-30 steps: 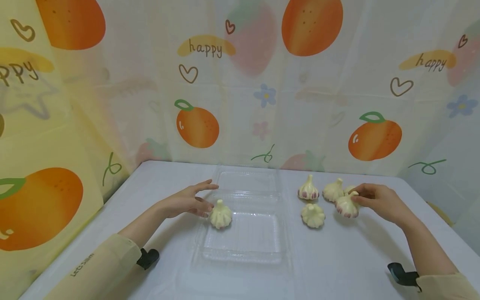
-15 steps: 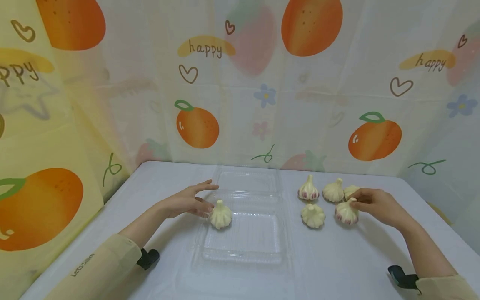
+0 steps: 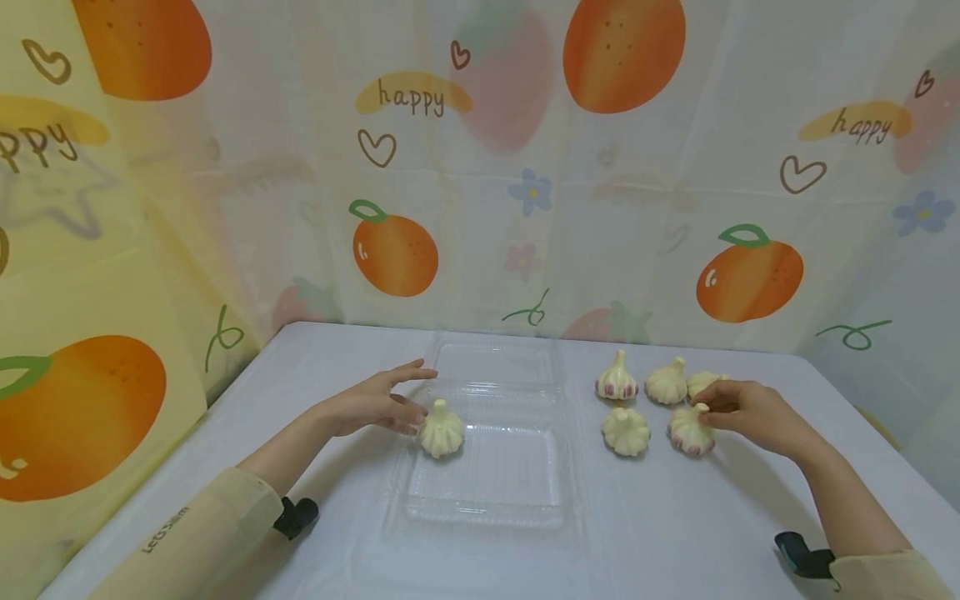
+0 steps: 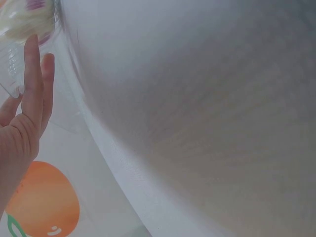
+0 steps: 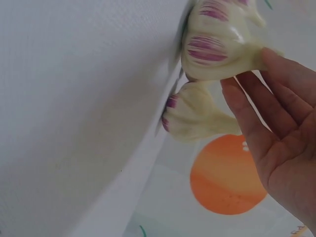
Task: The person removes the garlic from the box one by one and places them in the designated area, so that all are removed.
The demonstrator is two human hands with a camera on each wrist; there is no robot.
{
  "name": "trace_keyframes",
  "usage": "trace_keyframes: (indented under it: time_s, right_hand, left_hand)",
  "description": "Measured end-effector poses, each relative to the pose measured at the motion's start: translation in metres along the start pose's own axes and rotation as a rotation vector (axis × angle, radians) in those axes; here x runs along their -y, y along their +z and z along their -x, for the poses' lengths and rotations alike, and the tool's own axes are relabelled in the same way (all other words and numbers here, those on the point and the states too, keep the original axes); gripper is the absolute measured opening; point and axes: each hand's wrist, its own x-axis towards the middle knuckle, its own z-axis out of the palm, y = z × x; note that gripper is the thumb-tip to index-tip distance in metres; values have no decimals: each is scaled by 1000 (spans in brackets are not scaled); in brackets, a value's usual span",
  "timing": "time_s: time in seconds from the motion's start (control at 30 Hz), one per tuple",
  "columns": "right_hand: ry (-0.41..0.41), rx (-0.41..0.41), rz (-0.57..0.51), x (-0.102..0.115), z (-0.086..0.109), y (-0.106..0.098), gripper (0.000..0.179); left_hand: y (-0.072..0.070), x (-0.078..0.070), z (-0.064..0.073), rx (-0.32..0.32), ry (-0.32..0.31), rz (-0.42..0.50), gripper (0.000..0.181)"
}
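My right hand (image 3: pixel 753 417) holds a garlic bulb (image 3: pixel 691 431) by its stem at the right of the white table. In the right wrist view, the fingertips are at the stem of this purple-streaked bulb (image 5: pixel 217 49). My left hand (image 3: pixel 367 404) lies at the left edge of a clear plastic container (image 3: pixel 517 508), fingers extended. Inside the container, at its left, one garlic bulb (image 3: pixel 441 430) stands upright beside those fingertips. The left wrist view shows the straight fingers (image 4: pixel 32 74) by the clear wall and the bulb (image 4: pixel 24 19).
Several more garlic bulbs are close to the right hand: one back left (image 3: pixel 617 377), one front left (image 3: pixel 626 431), one behind (image 3: pixel 667 382), and one partly hidden (image 3: pixel 703 383). The container's clear lid (image 3: pixel 495 364) lies folded back. A fruit-patterned curtain (image 3: pixel 480 208) stands behind the table.
The right hand has lowered its garlic bulb slightly toward the table and a little left, beside the front-left bulb. The left hand and the bulb in the container have stayed put.
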Motion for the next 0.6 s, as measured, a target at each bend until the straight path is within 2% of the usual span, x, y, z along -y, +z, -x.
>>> trace_keyframes:
  time_s: [0.33,0.43,0.6]
  right_hand:
    - [-31,-16,34,8,0,-3,42]
    - [-38,-70,42,17,1,-3,47]
    - [-92,-243,38,37,1,1,45]
  left_hand:
    - [0,0,0,-6,-9,-6,80]
    - [1,0,0,-14,-16,-15,79]
    - [2,-1,0,-18,-15,-26,78]
